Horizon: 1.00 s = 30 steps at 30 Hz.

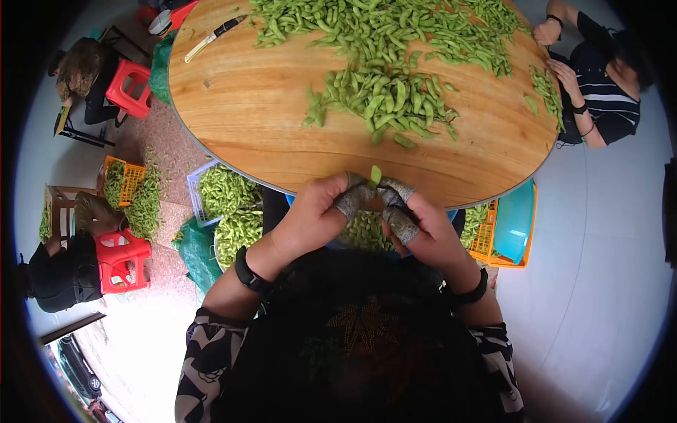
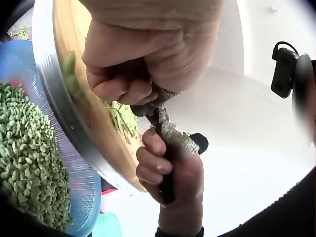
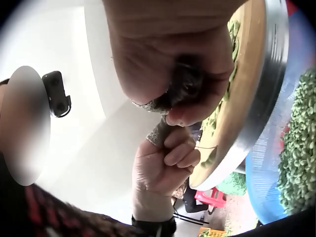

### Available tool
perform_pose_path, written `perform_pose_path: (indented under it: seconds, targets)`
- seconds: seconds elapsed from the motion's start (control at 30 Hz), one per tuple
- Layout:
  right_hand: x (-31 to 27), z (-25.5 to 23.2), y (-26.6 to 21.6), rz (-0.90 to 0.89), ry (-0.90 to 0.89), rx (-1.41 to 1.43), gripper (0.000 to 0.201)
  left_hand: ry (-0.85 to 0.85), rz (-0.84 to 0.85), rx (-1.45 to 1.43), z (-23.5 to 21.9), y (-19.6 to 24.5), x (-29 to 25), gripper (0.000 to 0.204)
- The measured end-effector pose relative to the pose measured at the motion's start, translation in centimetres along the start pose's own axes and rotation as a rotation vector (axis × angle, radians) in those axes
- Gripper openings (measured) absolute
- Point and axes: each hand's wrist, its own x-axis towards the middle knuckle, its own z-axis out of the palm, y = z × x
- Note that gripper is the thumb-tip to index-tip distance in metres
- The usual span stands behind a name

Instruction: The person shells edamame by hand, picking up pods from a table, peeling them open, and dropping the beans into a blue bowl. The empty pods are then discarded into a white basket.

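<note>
My left hand (image 1: 314, 211) and right hand (image 1: 427, 225) meet at the near edge of the round table, thumbs and forefingers wrapped in grey tape. One green soybean pod (image 1: 376, 175) stands up between their fingertips, pinched by the left. In the left wrist view, my left hand (image 2: 148, 54) has its fingers curled in close to the right hand (image 2: 175, 168). The right hand's fingers curl round a dark handle-like thing (image 3: 186, 81), seen in the right wrist view; I cannot tell what it is. Soybean pods (image 1: 395, 99) lie heaped ahead on the wooden tabletop (image 1: 240, 120).
A knife (image 1: 215, 37) lies at the table's far left. Below the edge, a blue basket (image 2: 81, 197) holds shelled beans (image 2: 29, 153). Pod-filled crates (image 1: 204, 185) stand left and right. Another person (image 1: 599, 84) sits at the right; others sit near red stools (image 1: 127, 88).
</note>
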Motion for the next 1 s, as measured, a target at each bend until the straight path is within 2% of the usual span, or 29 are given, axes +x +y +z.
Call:
perform_pose_path:
  seconds: [0.03, 0.1, 0.27, 0.37, 0.43, 0.47, 0.53, 0.6, 0.63, 0.67, 0.7, 0.77, 0.83, 0.87, 0.9, 0.93, 1.0]
  targets:
    - [-0.2, 0.2, -0.3, -0.008, -0.001, -0.003, 0.031, 0.003, 0.006, 0.005, 0.1, 0.1, -0.2, 0.013]
    - [-0.5, 0.3, -1.1, 0.082, -0.02, 0.232, 0.034, 0.013, -0.014, -0.098, 0.4, 0.4, -0.5, 0.013]
    - [-0.7, 0.3, -1.3, 0.09, -0.053, 0.273, 0.039, -0.005, 0.013, -0.15, 0.5, 1.0, -1.0, 0.012]
    - [-0.7, 1.0, -1.4, 0.061, -0.001, 0.176, 0.039, 0.037, 0.07, -0.033, 0.4, 0.9, -1.3, 0.01]
    - [-0.5, 1.3, -1.1, 0.036, 0.046, 0.102, 0.039, 0.103, 0.209, 0.303, 0.5, 0.9, -1.4, 0.011]
    - [-0.4, 1.4, -0.6, 0.013, 0.056, 0.07, 0.038, 0.104, 0.209, 0.302, 0.7, 0.6, -1.7, 0.011]
    - [-0.2, 1.7, -0.3, -0.008, 0.066, 0.04, 0.037, 0.168, 0.304, 0.722, 1.2, -0.1, -2.0, 0.016]
    - [0.1, 1.9, -0.2, 0.156, 0.078, 0.1, 0.034, 0.164, 0.296, 0.726, 1.3, 0.0, -2.2, 0.018]
    - [0.3, 1.7, 0.2, 0.156, 0.079, 0.101, 0.034, 0.159, 0.291, 0.731, 1.3, 0.1, -2.3, 0.02]
    - [0.7, 1.5, 1.0, 0.245, 0.031, 0.307, 0.032, 0.158, 0.292, 0.732, 1.2, -0.1, -2.2, 0.02]
    - [0.9, 1.3, 1.4, 0.335, -0.018, 0.514, 0.031, 0.155, 0.321, 0.625, 1.0, -0.5, -2.0, 0.016]
    - [0.9, 1.2, 1.5, 0.315, -0.057, 0.548, 0.031, 0.15, 0.349, 0.52, 0.6, -1.2, -1.7, 0.011]
    - [0.7, 1.0, 1.5, 0.295, -0.097, 0.583, 0.031, 0.055, 0.313, 0.128, 0.0, -1.6, -1.5, 0.014]
    - [0.4, 0.6, 1.3, 0.299, -0.198, 0.716, 0.032, 0.054, 0.313, 0.128, -0.5, -1.4, -1.8, 0.014]
    - [0.3, 0.3, 1.1, 0.3, -0.299, 0.848, 0.033, -0.043, -0.018, -0.304, -1.2, -0.5, -2.1, 0.014]
    - [0.2, 0.2, 0.9, 0.299, -0.296, 0.849, 0.033, -0.14, -0.357, -0.731, -1.5, 0.0, -2.3, 0.013]
    - [0.3, -0.1, 0.4, 0.251, -0.459, 0.941, 0.033, -0.15, -0.387, -0.828, -1.4, 0.0, -2.2, 0.011]
